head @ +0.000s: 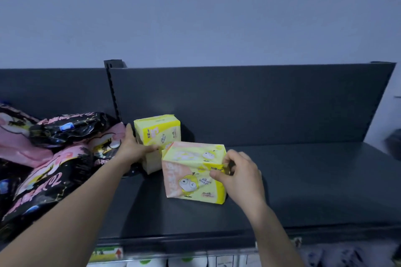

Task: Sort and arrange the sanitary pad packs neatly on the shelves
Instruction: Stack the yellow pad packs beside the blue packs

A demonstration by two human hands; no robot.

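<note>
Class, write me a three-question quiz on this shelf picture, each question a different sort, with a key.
1. True or false: the right hand pinches the front yellow pack.
2. The left hand grips: A the rear yellow pack; B a bottle; C nothing.
3. Fill in: the black and pink packs lie to the ___ of the yellow packs.
Key: 1 true; 2 A; 3 left.
</note>
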